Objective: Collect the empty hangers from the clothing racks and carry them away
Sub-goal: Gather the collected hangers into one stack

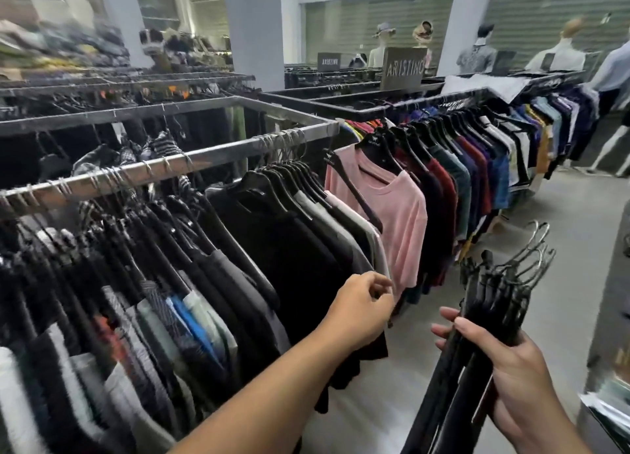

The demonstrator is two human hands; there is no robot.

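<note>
My right hand (504, 372) grips a bundle of several black empty hangers (491, 303) with silver hooks pointing up and to the right. My left hand (358, 310) reaches to the hem of dark shirts (283, 249) on the near metal rack rail (191, 164), fingers loosely curled with nothing clearly in them. A black hanger (354, 184) hangs slanted in front of a pink T-shirt (392, 208) at the rack's corner. Other hangers on the rails carry clothes.
A second rack (477, 136) of coloured shirts runs away to the right. An Aristino sign (404, 68) stands on it. Mannequins (555, 51) line the back wall. Grey floor (572, 215) forms an aisle to the right; a grey counter edge (610, 334) stands at far right.
</note>
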